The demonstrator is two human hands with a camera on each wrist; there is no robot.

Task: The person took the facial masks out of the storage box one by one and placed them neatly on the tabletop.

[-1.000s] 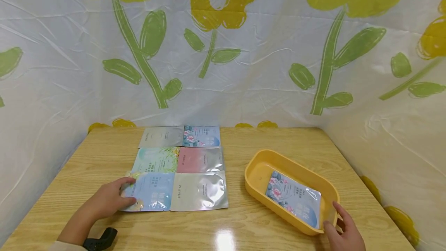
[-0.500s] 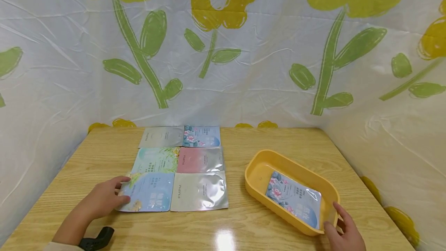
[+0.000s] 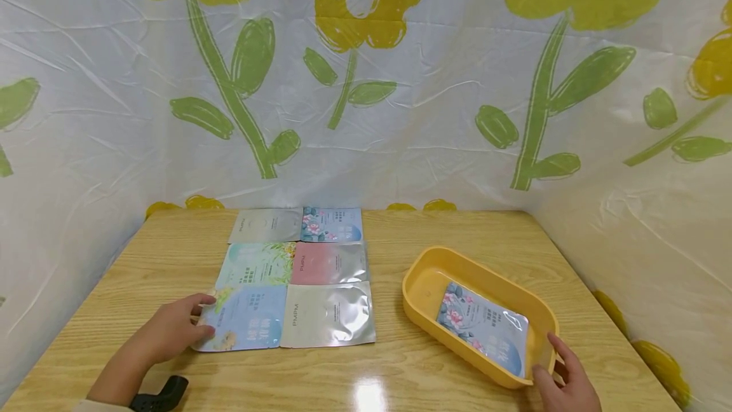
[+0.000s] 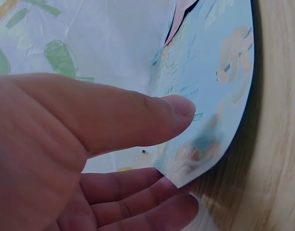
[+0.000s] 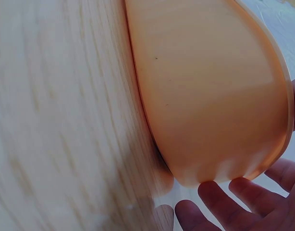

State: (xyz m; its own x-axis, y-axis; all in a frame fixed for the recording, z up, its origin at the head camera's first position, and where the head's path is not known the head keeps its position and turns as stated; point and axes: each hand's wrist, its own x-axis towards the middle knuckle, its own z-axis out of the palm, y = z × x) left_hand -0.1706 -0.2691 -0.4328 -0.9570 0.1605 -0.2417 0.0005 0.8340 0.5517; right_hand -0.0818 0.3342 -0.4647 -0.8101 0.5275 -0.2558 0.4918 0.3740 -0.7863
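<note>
My left hand (image 3: 174, 328) holds the left edge of a light blue sheet mask packet (image 3: 251, 316). In the left wrist view, the thumb (image 4: 171, 113) lies over the packet's face, fingers by the far corner, and its curved edge casts a shadow on the table. My right hand (image 3: 569, 380) grips the near right end of a yellow plastic tray (image 3: 420, 266), thumb at the rim, other fingers (image 5: 215, 197) against the outer wall. Inside the tray lies a blue flowered mask packet (image 3: 483, 329).
Beside the held packet is a pale PMPM packet (image 3: 327, 315). Farther back lie a green one (image 3: 254, 262), a pink one (image 3: 328, 262), a grey one (image 3: 265, 226) and a flowered blue one (image 3: 332, 224). A flower-printed curtain (image 3: 423, 113) surrounds the wooden table (image 3: 297, 380).
My left hand has drawn slightly left, showing more of the light blue packet's left side, and the glare on that packet has faded. The right hand and tray have stayed put.
</note>
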